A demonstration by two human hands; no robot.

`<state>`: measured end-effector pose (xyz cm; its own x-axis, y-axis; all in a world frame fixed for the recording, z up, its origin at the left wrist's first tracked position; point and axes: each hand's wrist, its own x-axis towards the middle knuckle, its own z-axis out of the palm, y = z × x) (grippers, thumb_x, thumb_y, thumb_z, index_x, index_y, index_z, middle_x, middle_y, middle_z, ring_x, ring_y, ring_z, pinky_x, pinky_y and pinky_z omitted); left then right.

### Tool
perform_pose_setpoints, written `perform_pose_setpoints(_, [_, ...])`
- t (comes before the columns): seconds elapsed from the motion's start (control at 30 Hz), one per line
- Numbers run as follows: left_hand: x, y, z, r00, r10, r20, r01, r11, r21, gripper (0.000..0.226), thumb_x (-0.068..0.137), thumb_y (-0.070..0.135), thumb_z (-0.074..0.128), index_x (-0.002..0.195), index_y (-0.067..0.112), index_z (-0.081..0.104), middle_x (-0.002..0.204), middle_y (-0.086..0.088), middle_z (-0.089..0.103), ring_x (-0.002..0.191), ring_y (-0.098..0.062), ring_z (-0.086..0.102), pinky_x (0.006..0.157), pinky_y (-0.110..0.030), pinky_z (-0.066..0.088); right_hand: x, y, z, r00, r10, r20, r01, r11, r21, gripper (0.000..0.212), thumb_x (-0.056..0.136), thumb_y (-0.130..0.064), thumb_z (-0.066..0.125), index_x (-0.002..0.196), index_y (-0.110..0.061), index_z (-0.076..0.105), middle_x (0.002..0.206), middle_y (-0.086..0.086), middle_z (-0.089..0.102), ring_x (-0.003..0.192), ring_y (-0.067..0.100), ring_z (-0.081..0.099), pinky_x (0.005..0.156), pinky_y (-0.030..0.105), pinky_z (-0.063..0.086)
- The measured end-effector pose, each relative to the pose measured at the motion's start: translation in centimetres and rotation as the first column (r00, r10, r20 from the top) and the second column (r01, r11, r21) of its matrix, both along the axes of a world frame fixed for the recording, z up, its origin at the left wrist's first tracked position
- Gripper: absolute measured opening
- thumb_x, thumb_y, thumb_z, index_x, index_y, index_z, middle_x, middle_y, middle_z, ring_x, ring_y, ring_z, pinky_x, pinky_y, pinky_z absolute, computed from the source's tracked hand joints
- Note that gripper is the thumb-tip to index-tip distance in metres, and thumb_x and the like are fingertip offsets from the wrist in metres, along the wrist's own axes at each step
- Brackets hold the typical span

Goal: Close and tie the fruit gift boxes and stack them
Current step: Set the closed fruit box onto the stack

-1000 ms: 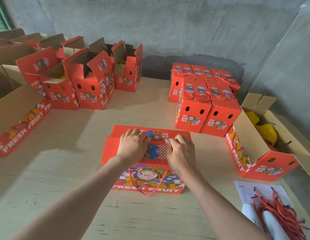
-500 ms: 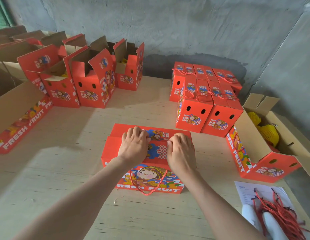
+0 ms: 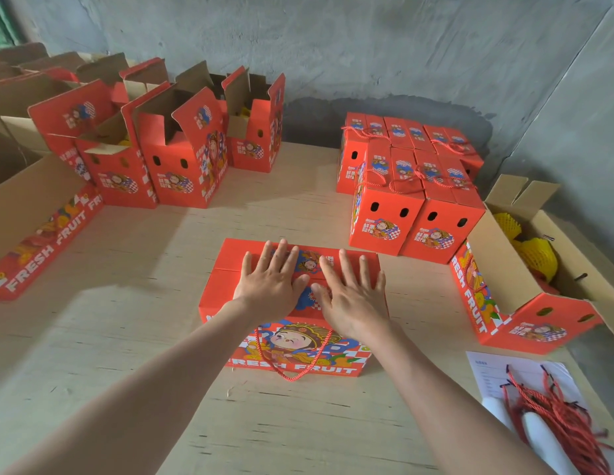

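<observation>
- Plywood table [image 3: 110,354] against a grey plaster wall [image 3: 333,46]; we log one gift box [image 3: 223,293] at frame centre, flaps down.
- Our left hand [image 3: 268,286] and right hand [image 3: 350,303] lie flat on its top, fingers straight and spread, thumbs nearly touching.
- Red cord handle [image 3: 298,370] hangs over its front face.
- Closed boxes [image 3: 415,214] upper right; open boxes [image 3: 182,166] upper left; spare cords [image 3: 552,416] lower right.

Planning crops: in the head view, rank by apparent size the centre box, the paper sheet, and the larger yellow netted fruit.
Centre box
Paper sheet, though partly covered
Larger yellow netted fruit, farther away, partly hidden
</observation>
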<state>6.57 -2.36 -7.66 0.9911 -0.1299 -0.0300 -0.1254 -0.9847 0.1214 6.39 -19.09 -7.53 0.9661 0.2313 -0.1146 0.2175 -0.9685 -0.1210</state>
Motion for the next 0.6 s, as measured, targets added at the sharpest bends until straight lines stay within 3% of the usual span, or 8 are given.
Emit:
perform_pose_setpoints(0.23, [-0.1, 1.2, 0.5, 0.998, -0.054, -0.022, 0.053, 0.998, -0.034, 0.06, 0.1, 0.05, 0.012, 0.152, 0.025, -0.004, 0.159, 0.001, -0.013, 0.146, -0.017, -0.014, 0.116, -0.042, -0.009, 0.4, -1.4, 0.7, 0.992, 0.099, -0.085, -0.099, 0.995, -0.002, 0.062, 0.094, -0.066, 0.012, 0.148, -0.044, -0.011, 0.155, -0.008, -0.027, 0.143, 0.028, -0.025, 0.113, 0.05, -0.014])
perform_pose_setpoints(0.43, [-2.4, 4.1, -0.7, 0.986, 0.165, 0.021, -0.166, 0.986, 0.005, 0.067, 0.093, 0.061, 0.008, 0.151, 0.03, -0.008, 0.159, -0.002, -0.012, 0.146, -0.02, -0.012, 0.116, -0.044, -0.006, -0.2, -2.5, 0.3, 0.991, 0.131, 0.0, -0.131, 0.991, 0.027, 0.06, 0.094, -0.066, 0.014, 0.148, -0.046, -0.004, 0.159, -0.005, -0.018, 0.146, 0.026, -0.018, 0.118, 0.042, -0.009])
perform_pose_setpoints(0.5, [-2.3, 3.9, -0.4, 0.991, 0.137, 0.01, -0.137, 0.991, 0.003, 0.067, 0.094, 0.059, 0.009, 0.151, 0.028, -0.006, 0.16, -0.002, -0.012, 0.147, -0.021, -0.011, 0.117, -0.045, -0.004, 0.2, -2.4, 0.7, 0.989, 0.143, 0.026, -0.144, 0.989, 0.028, 0.061, 0.093, -0.067, 0.017, 0.149, -0.046, 0.005, 0.161, -0.005, -0.006, 0.147, 0.026, -0.007, 0.117, 0.044, 0.0])
perform_pose_setpoints(0.6, [-2.6, 3.9, 0.5, 0.993, 0.112, 0.038, -0.113, 0.993, 0.025, 0.065, 0.095, 0.058, 0.004, 0.152, 0.026, -0.002, 0.16, -0.001, -0.009, 0.147, -0.02, -0.01, 0.117, -0.047, -0.009, 1.6, -2.6, 1.7, 0.962, 0.19, 0.196, -0.202, 0.979, 0.041, 0.06, 0.091, -0.066, 0.033, 0.145, -0.039, 0.029, 0.151, 0.001, 0.027, 0.139, 0.025, 0.02, 0.11, 0.042, 0.014])
